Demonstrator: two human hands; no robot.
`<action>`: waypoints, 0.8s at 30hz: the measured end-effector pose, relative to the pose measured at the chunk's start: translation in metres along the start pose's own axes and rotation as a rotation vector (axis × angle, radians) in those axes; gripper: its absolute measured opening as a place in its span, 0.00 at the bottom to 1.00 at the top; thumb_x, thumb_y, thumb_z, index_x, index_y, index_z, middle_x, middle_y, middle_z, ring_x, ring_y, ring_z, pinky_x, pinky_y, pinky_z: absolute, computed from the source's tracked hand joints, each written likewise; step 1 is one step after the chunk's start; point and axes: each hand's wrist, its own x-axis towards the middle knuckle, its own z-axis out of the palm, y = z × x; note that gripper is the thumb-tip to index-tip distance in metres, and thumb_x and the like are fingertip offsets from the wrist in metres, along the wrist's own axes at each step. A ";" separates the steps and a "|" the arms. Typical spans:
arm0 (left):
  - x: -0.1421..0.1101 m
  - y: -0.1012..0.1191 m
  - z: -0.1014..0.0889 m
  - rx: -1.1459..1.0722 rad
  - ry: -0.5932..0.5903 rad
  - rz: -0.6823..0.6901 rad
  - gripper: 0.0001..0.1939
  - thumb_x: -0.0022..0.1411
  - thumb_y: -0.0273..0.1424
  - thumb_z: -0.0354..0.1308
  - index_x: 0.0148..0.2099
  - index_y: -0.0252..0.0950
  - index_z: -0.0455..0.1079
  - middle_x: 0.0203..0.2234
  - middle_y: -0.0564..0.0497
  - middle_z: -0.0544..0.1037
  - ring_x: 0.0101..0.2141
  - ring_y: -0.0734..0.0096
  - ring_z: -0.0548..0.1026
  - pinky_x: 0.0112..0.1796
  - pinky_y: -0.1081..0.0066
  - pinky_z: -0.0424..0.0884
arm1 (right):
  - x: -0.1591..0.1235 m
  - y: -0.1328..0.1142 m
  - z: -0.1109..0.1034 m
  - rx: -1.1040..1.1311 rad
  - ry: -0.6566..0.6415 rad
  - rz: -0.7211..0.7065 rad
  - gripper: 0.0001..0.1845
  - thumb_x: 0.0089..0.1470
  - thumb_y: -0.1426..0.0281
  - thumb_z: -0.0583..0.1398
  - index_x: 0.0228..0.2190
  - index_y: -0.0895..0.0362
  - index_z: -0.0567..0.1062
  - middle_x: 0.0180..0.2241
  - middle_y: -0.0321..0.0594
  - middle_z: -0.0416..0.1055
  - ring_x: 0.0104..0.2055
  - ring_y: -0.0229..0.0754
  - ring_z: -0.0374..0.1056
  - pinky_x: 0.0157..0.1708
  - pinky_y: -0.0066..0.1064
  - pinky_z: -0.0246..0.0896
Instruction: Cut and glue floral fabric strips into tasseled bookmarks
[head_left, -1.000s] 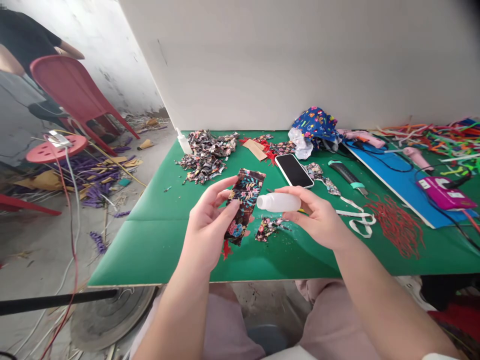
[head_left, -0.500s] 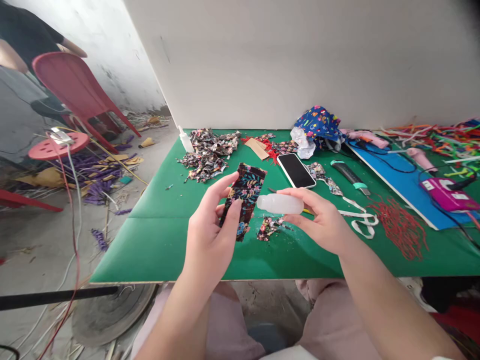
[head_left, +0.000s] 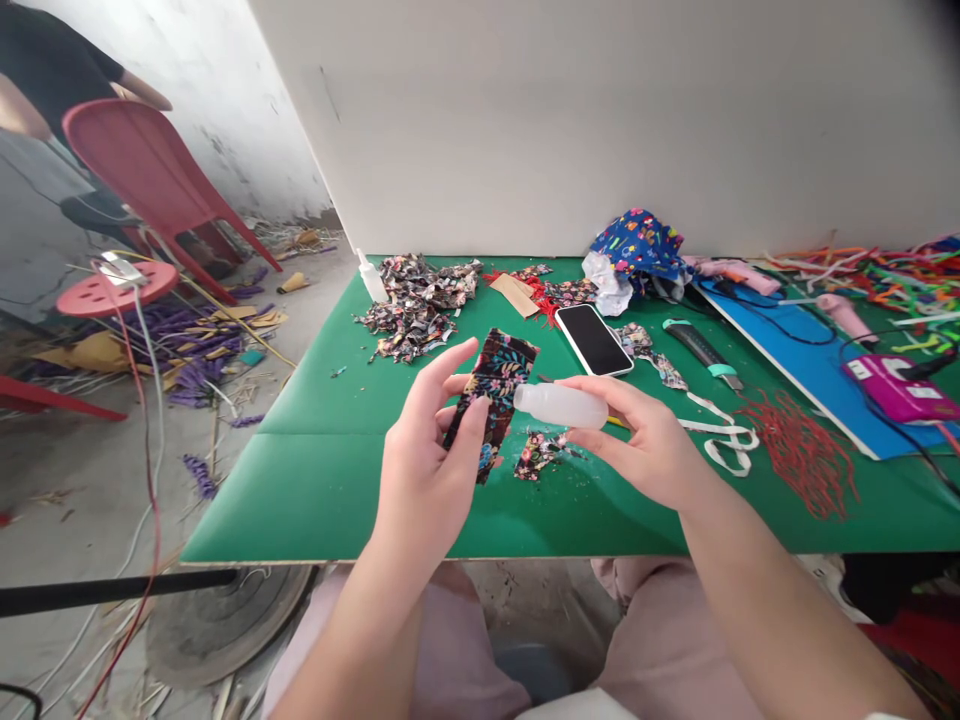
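A dark strip of flower-patterned fabric (head_left: 501, 385) is gripped upright between the thumb and fingers of my left hand (head_left: 431, 450). My right hand (head_left: 649, 435) holds a small white translucent plastic bottle (head_left: 566, 406) lying sideways, its neck pointing left at the fabric strip. Whether the neck touches the cloth I cannot tell. Below the bottle, a few small flowered fabric scraps (head_left: 536, 455) lie on the green tabletop (head_left: 300, 500). A white phone (head_left: 595, 338) lies just beyond the bottle.
At the back left are a heap of fabric scraps (head_left: 424, 295) and a nozzle bottle (head_left: 371, 278). To the right lie a utility knife (head_left: 701, 350), red strings (head_left: 806, 455), a blue board (head_left: 795, 350) and a magenta box (head_left: 900, 387). A person (head_left: 52, 70) is by the red chair (head_left: 142, 160).
My left hand and the fabric strip have shifted slightly right, bringing the cloth up to the bottle's neck. My right hand with the bottle has barely moved.
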 end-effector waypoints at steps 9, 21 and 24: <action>-0.002 0.001 0.002 0.064 0.043 0.030 0.21 0.58 0.30 0.56 0.55 0.48 0.65 0.36 0.52 0.72 0.24 0.79 0.68 0.22 0.82 0.72 | -0.005 -0.005 -0.003 -0.132 0.013 -0.084 0.20 0.53 0.64 0.60 0.49 0.48 0.68 0.43 0.37 0.70 0.44 0.40 0.67 0.42 0.30 0.62; -0.002 0.003 0.003 0.018 0.061 0.025 0.21 0.58 0.29 0.56 0.54 0.46 0.65 0.37 0.52 0.72 0.24 0.79 0.69 0.22 0.81 0.73 | -0.005 -0.005 -0.001 -0.141 0.024 -0.115 0.20 0.54 0.63 0.59 0.50 0.48 0.68 0.44 0.39 0.71 0.45 0.43 0.67 0.43 0.34 0.63; -0.002 0.003 0.002 0.013 0.045 0.018 0.21 0.58 0.30 0.56 0.54 0.46 0.65 0.36 0.52 0.72 0.23 0.79 0.69 0.21 0.81 0.73 | -0.004 -0.004 -0.002 -0.152 0.068 -0.104 0.20 0.53 0.63 0.59 0.49 0.48 0.68 0.45 0.39 0.71 0.45 0.44 0.68 0.43 0.35 0.63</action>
